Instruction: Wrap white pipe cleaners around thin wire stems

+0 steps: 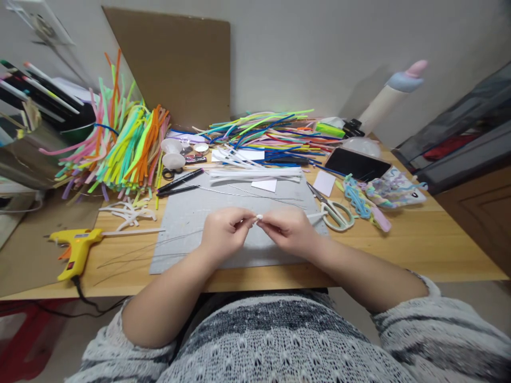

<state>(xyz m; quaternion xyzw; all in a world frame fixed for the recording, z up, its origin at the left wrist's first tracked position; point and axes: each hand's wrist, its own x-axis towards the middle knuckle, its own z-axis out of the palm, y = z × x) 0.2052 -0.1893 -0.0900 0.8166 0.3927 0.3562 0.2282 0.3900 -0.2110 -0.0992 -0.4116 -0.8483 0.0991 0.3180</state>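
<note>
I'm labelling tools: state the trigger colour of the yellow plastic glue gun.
The trigger is orange; the head view shows it.

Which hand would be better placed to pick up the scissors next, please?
The right hand, probably: it is nearer the scissors than the left hand, though both pinch a small white piece.

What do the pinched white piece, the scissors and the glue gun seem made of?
White piece: possibly fuzzy fibre by its soft edge; too small to confirm. Scissors: likely metal blades, slim and grey; handles look smooth plastic, evenly pale. Glue gun: probably smooth hard plastic, from its mostly yellow moulded shape.
</note>
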